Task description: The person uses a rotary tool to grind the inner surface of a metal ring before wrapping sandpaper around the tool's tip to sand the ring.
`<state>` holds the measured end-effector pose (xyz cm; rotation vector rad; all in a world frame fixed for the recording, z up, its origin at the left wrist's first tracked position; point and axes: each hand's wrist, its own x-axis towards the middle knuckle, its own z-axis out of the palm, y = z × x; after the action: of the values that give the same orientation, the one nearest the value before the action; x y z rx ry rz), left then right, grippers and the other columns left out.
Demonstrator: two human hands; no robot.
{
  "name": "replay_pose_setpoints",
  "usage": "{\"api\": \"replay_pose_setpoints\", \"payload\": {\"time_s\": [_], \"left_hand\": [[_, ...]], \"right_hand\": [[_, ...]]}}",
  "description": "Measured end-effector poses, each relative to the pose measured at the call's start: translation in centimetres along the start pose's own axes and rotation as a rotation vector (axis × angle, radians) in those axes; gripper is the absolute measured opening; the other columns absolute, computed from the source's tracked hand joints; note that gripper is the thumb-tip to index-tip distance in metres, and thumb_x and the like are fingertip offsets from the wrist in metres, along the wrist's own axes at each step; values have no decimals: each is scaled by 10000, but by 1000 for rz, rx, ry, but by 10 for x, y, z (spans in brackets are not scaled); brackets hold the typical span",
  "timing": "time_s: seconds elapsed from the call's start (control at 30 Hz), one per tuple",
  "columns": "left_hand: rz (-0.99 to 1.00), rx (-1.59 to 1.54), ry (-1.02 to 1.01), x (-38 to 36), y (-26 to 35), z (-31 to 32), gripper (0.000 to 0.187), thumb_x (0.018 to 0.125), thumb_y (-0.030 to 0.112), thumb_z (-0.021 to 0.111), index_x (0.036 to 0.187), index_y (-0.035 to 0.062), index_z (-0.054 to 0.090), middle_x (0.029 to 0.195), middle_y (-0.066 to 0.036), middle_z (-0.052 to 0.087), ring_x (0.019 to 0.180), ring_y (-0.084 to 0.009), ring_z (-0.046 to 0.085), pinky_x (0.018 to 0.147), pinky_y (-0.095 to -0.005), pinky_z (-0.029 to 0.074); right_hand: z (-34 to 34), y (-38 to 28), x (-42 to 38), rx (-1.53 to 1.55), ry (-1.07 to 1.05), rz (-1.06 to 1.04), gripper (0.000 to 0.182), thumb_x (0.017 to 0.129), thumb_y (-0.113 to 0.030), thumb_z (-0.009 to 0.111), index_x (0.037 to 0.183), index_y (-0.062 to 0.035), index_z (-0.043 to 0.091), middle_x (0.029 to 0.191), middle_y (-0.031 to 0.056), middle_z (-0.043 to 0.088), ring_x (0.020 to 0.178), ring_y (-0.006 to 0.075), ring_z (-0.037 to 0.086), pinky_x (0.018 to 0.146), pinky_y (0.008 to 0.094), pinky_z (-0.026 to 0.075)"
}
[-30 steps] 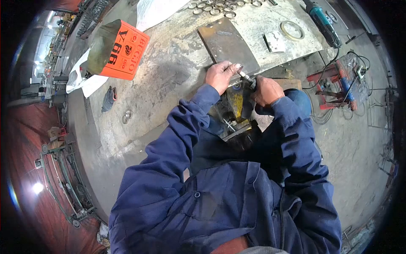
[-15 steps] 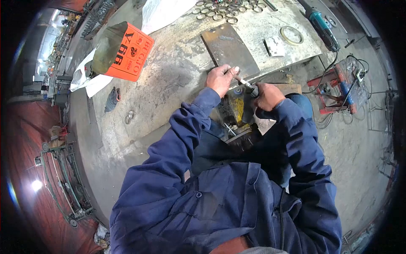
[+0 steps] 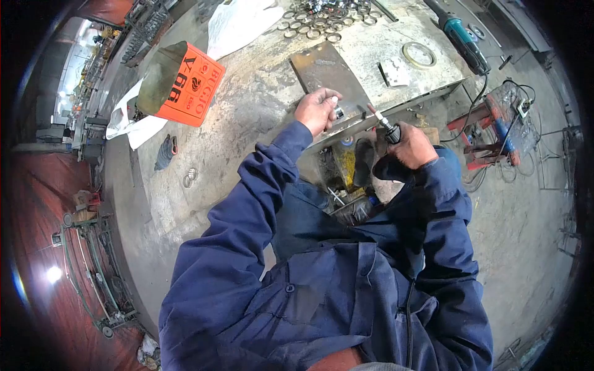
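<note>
My left hand [image 3: 317, 112] is closed over the edge of the workbench, near a dark steel plate [image 3: 331, 74]. A small shiny metal piece [image 3: 338, 114], perhaps a ring, shows at its fingertips, mostly hidden by the fingers. My right hand [image 3: 414, 146] is wrapped round a handheld rotary tool [image 3: 391, 132], with a dark chuck and a slim pale bit tipped in pinkish brown. The bit points up and left, apart from the left hand. Most of the tool's body is hidden by my hand.
Several metal rings [image 3: 314, 28] lie at the bench's far side. A larger ring [image 3: 419, 54], a small metal block [image 3: 394, 72] and a teal angle grinder [image 3: 463, 38] are to the right. An orange-red cut-open can [image 3: 195, 86], a white bag [image 3: 238, 25] and a dark glove [image 3: 165, 153] are left.
My hands have moved apart. The rotary tool's bit has come away from the left hand's fingers and shifted right, and the left hand has moved slightly left.
</note>
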<state>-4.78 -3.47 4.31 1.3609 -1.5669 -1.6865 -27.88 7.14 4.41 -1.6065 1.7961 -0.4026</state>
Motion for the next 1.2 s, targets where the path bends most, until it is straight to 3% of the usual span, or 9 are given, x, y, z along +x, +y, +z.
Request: {"api": "replay_pose_setpoints", "payload": {"time_s": [0.13,0.23,0.3,0.33,0.43,0.6,0.73,0.8,1.2], "left_hand": [[-68,-100,-27,-2,2,-6,179,934,199,535,1037,60,583,677,-9,533,496,-78,498,453,-212,423],[43,150,-51,2,-4,-19,232,912,271,582,998,57,603,691,-23,557,554,-82,533,490,-221,423],[388,651,-53,9,-9,-26,298,887,340,613,933,46,623,693,-20,558,593,-79,536,541,-230,419],[389,651,-52,10,-10,-26,298,887,340,613,933,46,623,693,-20,558,593,-79,536,541,-230,419],[347,506,-93,14,-11,-19,317,880,369,617,858,53,630,654,5,534,581,-73,493,556,-241,391],[-9,148,-49,14,-15,-8,219,884,304,626,833,93,602,583,51,455,468,-43,366,421,-208,290],[5,110,-53,6,-11,-5,193,886,279,624,850,92,597,577,55,435,442,-34,337,386,-195,260],[-21,99,-77,3,-12,-3,264,874,302,627,875,40,661,659,19,561,602,-66,475,554,-249,392],[201,-70,82,-12,-35,9,163,884,210,636,894,50,669,733,58,588,673,-34,465,596,-217,389]], "right_hand": [[1,3,5,-1,7,-8,357,659,-194,717,915,14,579,904,263,613,941,400,585,789,437,459],[2,8,6,7,13,-19,356,657,-191,718,914,13,581,898,263,614,934,400,587,781,436,460],[1,9,6,7,21,-28,360,656,-195,720,913,13,579,893,260,615,930,400,588,773,433,463],[1,7,5,6,21,-29,360,656,-195,720,913,13,579,893,260,615,930,400,588,773,433,463],[0,-2,2,4,-15,3,358,657,-200,720,906,13,575,886,257,616,925,405,586,763,430,464],[16,4,6,-59,-37,-50,332,665,-202,709,887,3,573,894,258,616,921,415,581,770,447,468],[22,-9,8,-120,-62,-78,325,683,-236,683,889,-7,580,894,256,621,912,409,589,776,459,472],[27,-15,16,-124,-45,-66,329,665,-205,680,910,-11,576,882,254,620,902,415,586,763,464,471],[40,-22,34,-195,-69,17,350,656,-198,676,915,12,572,795,253,621,819,414,604,702,475,469]]}}
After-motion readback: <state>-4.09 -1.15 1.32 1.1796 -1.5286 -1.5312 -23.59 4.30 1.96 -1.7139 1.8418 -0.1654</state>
